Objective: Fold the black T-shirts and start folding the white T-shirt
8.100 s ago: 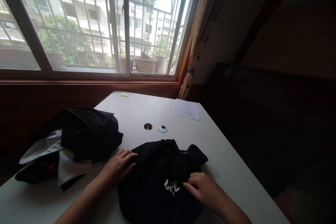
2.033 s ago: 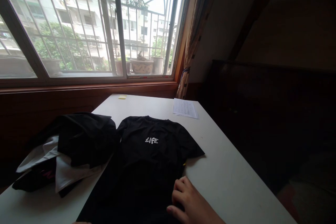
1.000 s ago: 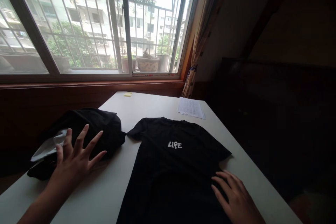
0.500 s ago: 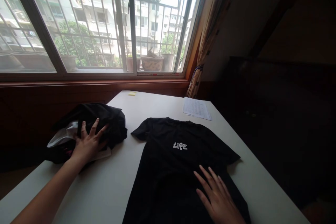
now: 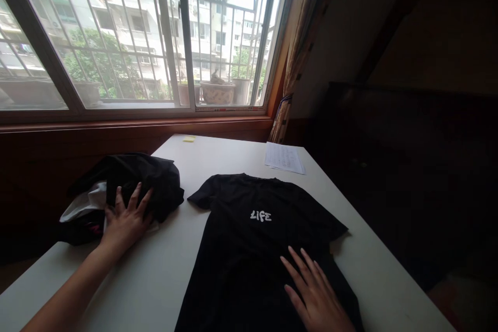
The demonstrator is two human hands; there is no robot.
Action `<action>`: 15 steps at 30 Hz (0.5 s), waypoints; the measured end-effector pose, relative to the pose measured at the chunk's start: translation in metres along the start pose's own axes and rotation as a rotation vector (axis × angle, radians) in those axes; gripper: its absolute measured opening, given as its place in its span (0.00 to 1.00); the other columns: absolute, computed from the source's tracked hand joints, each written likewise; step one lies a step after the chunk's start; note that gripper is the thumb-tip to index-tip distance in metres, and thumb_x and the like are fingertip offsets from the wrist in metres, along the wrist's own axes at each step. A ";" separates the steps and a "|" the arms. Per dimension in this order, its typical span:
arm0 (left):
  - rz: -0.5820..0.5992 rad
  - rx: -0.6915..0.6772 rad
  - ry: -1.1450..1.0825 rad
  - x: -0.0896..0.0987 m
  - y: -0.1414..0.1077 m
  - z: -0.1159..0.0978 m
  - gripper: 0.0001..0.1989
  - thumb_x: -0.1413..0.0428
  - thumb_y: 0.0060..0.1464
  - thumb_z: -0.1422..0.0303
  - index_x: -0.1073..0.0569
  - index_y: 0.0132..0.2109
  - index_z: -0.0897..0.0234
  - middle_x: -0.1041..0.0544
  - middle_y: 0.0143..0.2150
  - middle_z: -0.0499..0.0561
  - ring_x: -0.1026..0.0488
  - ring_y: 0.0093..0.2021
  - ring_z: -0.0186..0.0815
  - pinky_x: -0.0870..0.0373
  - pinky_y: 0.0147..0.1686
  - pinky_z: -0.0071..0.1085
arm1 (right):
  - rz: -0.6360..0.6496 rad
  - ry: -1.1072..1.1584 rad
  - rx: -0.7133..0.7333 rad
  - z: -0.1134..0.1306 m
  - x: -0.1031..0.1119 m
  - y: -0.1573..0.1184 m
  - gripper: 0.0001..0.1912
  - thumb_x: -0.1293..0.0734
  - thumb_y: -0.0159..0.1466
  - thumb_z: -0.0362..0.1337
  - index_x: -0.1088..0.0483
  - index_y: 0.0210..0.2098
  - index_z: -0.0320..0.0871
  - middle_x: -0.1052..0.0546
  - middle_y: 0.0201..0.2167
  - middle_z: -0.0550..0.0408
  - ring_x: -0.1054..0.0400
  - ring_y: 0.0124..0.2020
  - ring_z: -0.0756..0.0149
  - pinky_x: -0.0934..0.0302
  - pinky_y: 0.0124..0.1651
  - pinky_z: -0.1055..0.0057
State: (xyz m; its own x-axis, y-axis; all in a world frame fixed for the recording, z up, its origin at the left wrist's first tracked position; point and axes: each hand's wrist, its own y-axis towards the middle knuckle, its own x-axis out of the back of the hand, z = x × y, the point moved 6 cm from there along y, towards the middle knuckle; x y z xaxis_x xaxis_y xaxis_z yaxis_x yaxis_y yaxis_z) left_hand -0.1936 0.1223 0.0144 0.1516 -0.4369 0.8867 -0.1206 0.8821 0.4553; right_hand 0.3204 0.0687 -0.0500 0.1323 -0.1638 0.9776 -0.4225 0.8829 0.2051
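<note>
A black T-shirt [image 5: 241, 249] with small white lettering lies spread flat, its neckline toward the window. My right hand [image 5: 315, 290] rests over its lower right part, fingers spread, holding nothing. At the left is a crumpled heap of dark clothing [image 5: 155, 176] with a white piece [image 5: 85, 201] and a bit of pink showing. My left hand [image 5: 126, 223] lies against the near side of this heap with fingers spread. Both garments are on a white table [image 5: 132, 290].
Printed sheets [image 5: 285, 157] lie at the table's far right corner, and a yellow sticky note [image 5: 189, 139] near the far left corner. Behind the table are a barred window [image 5: 218, 36] and a tied curtain [image 5: 286, 98]. Dark furniture [image 5: 389, 166] stands at the right.
The whole view has shifted slightly, so things appear a little further left. My left hand has slid slightly down toward the near edge of the heap. The T-shirt looks unchanged.
</note>
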 end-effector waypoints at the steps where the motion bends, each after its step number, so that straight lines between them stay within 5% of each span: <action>1: 0.009 -0.010 -0.007 0.001 -0.003 -0.001 0.29 0.52 0.66 0.62 0.43 0.72 0.61 0.55 0.76 0.60 0.75 0.73 0.66 0.63 0.62 0.72 | -0.003 0.000 0.001 0.001 0.000 -0.001 0.33 0.42 0.71 0.52 0.54 0.72 0.62 0.46 0.73 0.59 0.50 0.71 0.48 0.42 0.66 0.45; 6: -0.028 0.017 -0.142 0.019 -0.014 -0.006 0.30 0.52 0.64 0.59 0.41 0.70 0.60 0.48 0.73 0.60 0.63 0.74 0.62 0.57 0.65 0.67 | -0.021 -0.003 0.012 0.006 0.002 -0.001 0.33 0.41 0.71 0.51 0.54 0.72 0.61 0.47 0.73 0.59 0.50 0.71 0.47 0.43 0.66 0.46; 9: -0.046 -0.090 -0.318 0.039 -0.025 -0.034 0.26 0.51 0.63 0.58 0.34 0.66 0.59 0.37 0.68 0.59 0.50 0.72 0.57 0.46 0.66 0.57 | -0.024 -0.018 0.012 0.009 0.002 -0.002 0.33 0.42 0.71 0.51 0.55 0.72 0.61 0.47 0.73 0.59 0.50 0.71 0.46 0.43 0.66 0.45; 12: 0.192 -0.210 -0.509 0.046 -0.045 -0.078 0.20 0.50 0.65 0.58 0.28 0.59 0.56 0.25 0.56 0.56 0.28 0.58 0.48 0.29 0.55 0.43 | -0.043 -0.024 0.014 0.013 0.002 -0.004 0.33 0.42 0.71 0.52 0.55 0.72 0.61 0.47 0.73 0.59 0.49 0.71 0.46 0.43 0.66 0.46; 15: 0.359 -0.253 -0.636 0.048 -0.070 -0.114 0.19 0.49 0.65 0.60 0.30 0.61 0.51 0.22 0.48 0.52 0.23 0.48 0.42 0.24 0.47 0.37 | -0.058 -0.038 0.029 0.021 0.002 -0.007 0.34 0.42 0.71 0.52 0.55 0.73 0.60 0.47 0.73 0.59 0.48 0.70 0.46 0.42 0.65 0.47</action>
State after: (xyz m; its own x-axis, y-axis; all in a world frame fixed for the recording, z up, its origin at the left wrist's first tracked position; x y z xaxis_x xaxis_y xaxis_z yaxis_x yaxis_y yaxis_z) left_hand -0.0663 0.0598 0.0156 -0.4565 -0.0663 0.8872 0.1838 0.9687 0.1670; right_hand 0.3048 0.0530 -0.0482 0.1234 -0.2317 0.9649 -0.4413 0.8581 0.2625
